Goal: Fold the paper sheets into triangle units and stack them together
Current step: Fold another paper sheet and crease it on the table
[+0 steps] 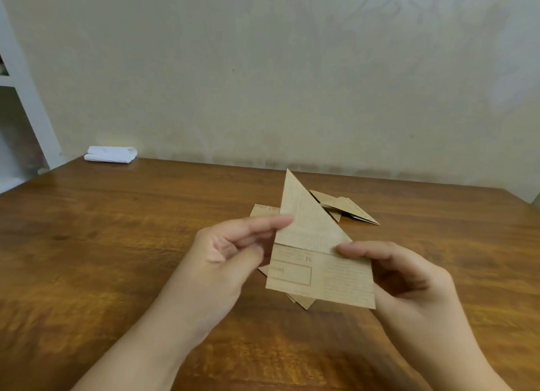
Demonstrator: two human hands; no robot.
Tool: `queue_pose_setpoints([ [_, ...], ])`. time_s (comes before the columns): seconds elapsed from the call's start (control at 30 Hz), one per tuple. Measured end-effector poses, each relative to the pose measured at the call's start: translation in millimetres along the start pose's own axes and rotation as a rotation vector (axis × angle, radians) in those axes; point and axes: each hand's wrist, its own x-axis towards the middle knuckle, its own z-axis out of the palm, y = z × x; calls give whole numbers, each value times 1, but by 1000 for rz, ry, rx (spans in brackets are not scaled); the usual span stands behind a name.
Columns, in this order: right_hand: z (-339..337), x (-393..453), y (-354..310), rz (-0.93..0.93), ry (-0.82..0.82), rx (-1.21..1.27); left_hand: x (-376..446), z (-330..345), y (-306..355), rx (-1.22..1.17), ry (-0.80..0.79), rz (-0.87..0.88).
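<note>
The held paper sheet [315, 262] is covering most of the flat sheets [264, 211] lying on the table [117, 244] behind and beneath it; only corners are showing at far left and near its lower edge. Its print is too blurred to read. The left hand [230, 250] is smeared by motion, so its grip is perhaps a pinch. The right hand [409, 276] is hiding the sheet's right corner. The folded triangles [347, 208] are partly hidden behind the raised point. Both forearms are running off the near edge.
</note>
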Motion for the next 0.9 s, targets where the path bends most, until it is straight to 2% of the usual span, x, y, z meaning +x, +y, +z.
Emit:
queue_pose_setpoints([
  [0.13, -1, -1, -2, 26, -6, 82, -1, 3, 0, 48, -59, 52],
  [0.4, 5, -1, -3, 9, 94, 80, -3, 12, -2, -101, -7, 140],
  [0.6, 11, -2, -6, 35, 184, 86, -4, 21, -6, -85, 92, 204],
  [0.73, 15, -1, -3, 127, 214, 201, -4, 25, -8, -124, 137, 173],
  [0.9, 18, 2, 1, 279, 247, 318, -4, 34, -10, -247, 225, 16],
])
